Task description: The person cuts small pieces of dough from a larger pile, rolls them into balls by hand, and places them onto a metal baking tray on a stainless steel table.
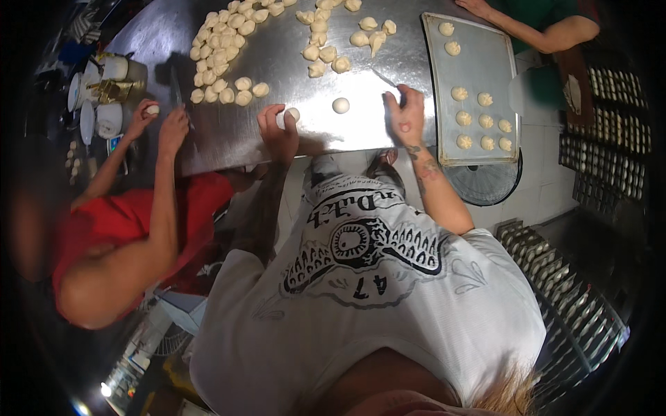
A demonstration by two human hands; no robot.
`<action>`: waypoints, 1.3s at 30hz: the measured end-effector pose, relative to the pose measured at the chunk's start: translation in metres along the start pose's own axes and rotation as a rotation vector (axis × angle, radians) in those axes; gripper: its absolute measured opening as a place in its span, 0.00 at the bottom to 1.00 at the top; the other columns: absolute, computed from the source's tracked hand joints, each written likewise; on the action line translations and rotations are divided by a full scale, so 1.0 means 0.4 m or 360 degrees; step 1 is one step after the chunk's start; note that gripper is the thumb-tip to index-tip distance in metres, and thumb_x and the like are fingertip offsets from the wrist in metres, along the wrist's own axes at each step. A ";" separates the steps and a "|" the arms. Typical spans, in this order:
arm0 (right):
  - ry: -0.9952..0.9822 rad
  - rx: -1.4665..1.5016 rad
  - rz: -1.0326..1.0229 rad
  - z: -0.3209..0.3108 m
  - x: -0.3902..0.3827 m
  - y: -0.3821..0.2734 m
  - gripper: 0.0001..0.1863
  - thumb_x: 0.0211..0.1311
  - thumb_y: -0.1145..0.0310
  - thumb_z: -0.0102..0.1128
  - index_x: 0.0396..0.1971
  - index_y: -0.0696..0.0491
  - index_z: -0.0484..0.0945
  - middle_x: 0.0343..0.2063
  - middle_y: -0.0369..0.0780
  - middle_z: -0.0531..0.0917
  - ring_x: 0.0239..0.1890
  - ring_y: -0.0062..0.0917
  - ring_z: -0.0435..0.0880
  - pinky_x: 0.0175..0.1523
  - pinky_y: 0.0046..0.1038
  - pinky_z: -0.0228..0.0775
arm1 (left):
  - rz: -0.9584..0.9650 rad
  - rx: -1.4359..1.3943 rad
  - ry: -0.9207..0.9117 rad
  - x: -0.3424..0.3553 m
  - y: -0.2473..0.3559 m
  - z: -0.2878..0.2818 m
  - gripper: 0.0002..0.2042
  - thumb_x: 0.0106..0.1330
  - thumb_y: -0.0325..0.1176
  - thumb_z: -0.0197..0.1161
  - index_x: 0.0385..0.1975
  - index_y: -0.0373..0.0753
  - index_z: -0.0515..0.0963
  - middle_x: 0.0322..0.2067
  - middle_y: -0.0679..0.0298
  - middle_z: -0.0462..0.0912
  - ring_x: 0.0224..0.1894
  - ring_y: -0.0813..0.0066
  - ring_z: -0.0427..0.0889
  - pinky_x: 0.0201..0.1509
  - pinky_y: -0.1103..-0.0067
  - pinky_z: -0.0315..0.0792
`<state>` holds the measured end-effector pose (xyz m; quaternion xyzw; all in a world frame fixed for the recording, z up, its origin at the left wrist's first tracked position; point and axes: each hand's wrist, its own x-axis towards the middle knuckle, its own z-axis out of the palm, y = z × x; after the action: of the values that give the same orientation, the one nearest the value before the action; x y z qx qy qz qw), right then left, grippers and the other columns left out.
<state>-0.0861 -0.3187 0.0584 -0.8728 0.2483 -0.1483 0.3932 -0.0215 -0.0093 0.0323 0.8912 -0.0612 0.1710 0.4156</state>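
At the near edge of the metal table (378, 135), my left hand (279, 136) is closed round a smooth, pale dough ball (292, 116). My right hand (408, 116) grips a small knife (383, 76), its thin blade pointing away and to the left; the fingers hide its handle. Another round dough ball (340, 105) rests on the table between my hands. Farther off lie several knotted dough pieces (328, 54). A larger cluster of dough lumps (220, 52) sits to their left.
Right of my right hand, a metal baking tray (444, 90) bears several cut dough pieces. A person in red (139, 215) works at my left with a knife (175, 87) and dough. Someone's arm (534, 35) reaches the tray's far edge. Loaded racks (555, 277) stand right.
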 end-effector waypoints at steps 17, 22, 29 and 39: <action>-0.0868 0.0854 0.0102 -0.059 -0.085 0.004 0.11 0.69 0.71 0.70 0.43 0.59 0.78 0.42 0.43 0.88 0.41 0.21 0.82 0.49 0.26 0.76 | 0.0053 -0.0166 -0.0593 -0.083 0.078 0.129 0.33 0.63 0.42 0.78 0.68 0.44 0.76 0.58 0.57 0.81 0.61 0.54 0.80 0.65 0.59 0.70; -0.0545 0.0107 -0.0578 0.002 -0.108 -0.139 0.24 0.68 0.69 0.71 0.63 0.43 0.83 0.41 0.46 0.86 0.42 0.45 0.88 0.49 0.43 0.84 | 0.0134 -0.0101 -0.0607 -0.065 0.125 0.128 0.25 0.64 0.36 0.78 0.62 0.43 0.82 0.56 0.57 0.85 0.57 0.57 0.84 0.61 0.63 0.73; -0.0733 -0.0455 -0.0551 -0.067 -0.186 -0.105 0.23 0.71 0.68 0.63 0.64 0.37 0.84 0.38 0.41 0.83 0.40 0.43 0.89 0.47 0.43 0.85 | 0.0171 0.0003 -0.0561 -0.070 0.127 0.122 0.21 0.66 0.37 0.77 0.59 0.46 0.84 0.51 0.63 0.86 0.55 0.63 0.85 0.58 0.64 0.69; -0.0749 -0.0428 -0.0432 -0.045 -0.167 -0.107 0.22 0.70 0.68 0.63 0.63 0.39 0.85 0.43 0.45 0.84 0.42 0.44 0.90 0.48 0.45 0.85 | 0.0120 0.0002 -0.0663 -0.075 0.112 0.141 0.21 0.65 0.41 0.79 0.57 0.45 0.84 0.44 0.67 0.85 0.51 0.66 0.85 0.59 0.65 0.66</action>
<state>-0.1363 -0.2687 0.0985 -0.9526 0.0490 0.0410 0.2975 -0.0467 -0.0823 0.0203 0.9047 -0.1790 -0.0016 0.3866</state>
